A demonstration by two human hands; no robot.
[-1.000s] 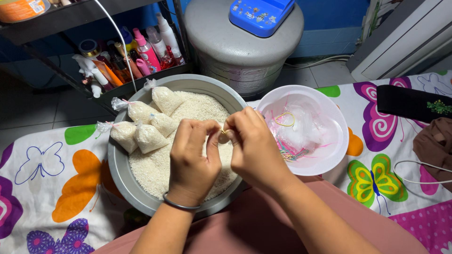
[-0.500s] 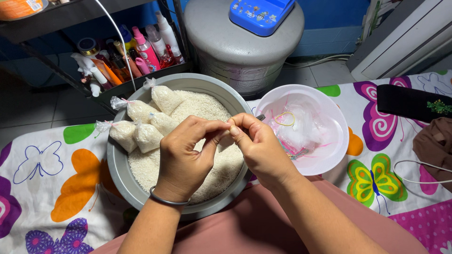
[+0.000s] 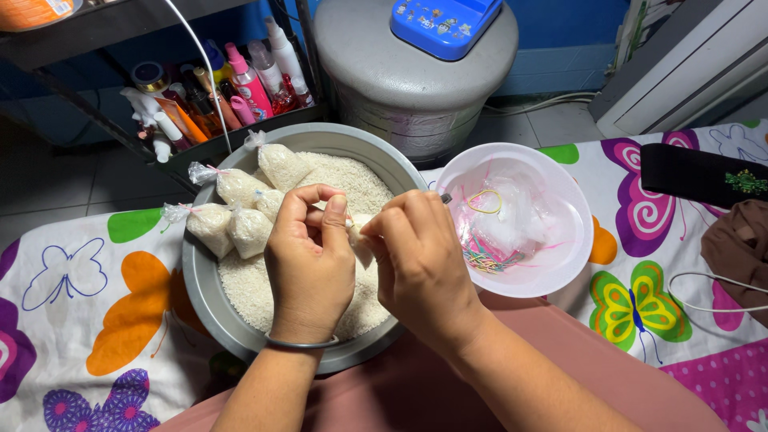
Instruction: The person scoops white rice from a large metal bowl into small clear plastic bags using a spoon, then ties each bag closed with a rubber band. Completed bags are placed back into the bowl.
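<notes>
Over a grey metal basin [image 3: 204, 296] full of white rice [image 3: 248, 288], my left hand [image 3: 308, 268] and my right hand [image 3: 420, 268] pinch the neck of a small clear bag of rice [image 3: 362, 244] between them. Most of that bag is hidden by my fingers. Several tied bags of rice [image 3: 240, 208] lie on the rice at the basin's far left. A thin bangle [image 3: 300, 345] circles my left wrist.
A white bowl [image 3: 560, 264] to the right holds clear plastic bags and coloured rubber bands [image 3: 484, 200]. A butterfly-print cloth [image 3: 72, 320] covers the surface. Behind stand a grey drum with a blue lid [image 3: 416, 72] and a rack of bottles [image 3: 216, 88]. Dark and brown fabric [image 3: 740, 240] lies at the right edge.
Both hands have shifted slightly nearer and lower over the basin, fingers reworking the bag's neck. The basin, bowl and tied bags stay put.
</notes>
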